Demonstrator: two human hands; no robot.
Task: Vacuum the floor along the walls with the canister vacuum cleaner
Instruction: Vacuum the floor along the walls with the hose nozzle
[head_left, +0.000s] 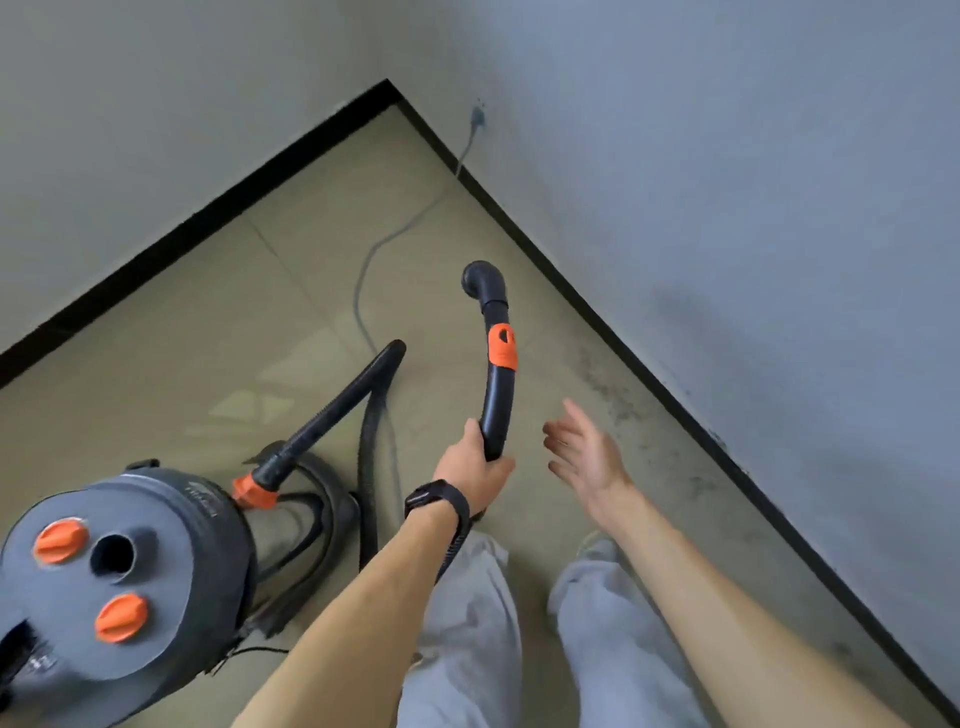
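The grey canister vacuum cleaner (119, 571) with orange knobs stands at the lower left. Its black ribbed hose (332, 405) rises from an orange collar and loops back down. My left hand (472, 470) grips the lower end of the curved black handle tube (497, 364), which has an orange slider and an open end pointing up, with no floor nozzle attached. Just right of the tube, my right hand (587, 452) hovers open with fingers spread, holding nothing. Dark dust (613, 389) lies on the beige tile floor (260, 312) along the right wall.
Two pale walls with black baseboards (597, 317) meet in a corner ahead. A grey power cord (374, 249) runs from a wall plug (477, 118) across the floor toward the canister. My legs in light trousers stand at the bottom centre.
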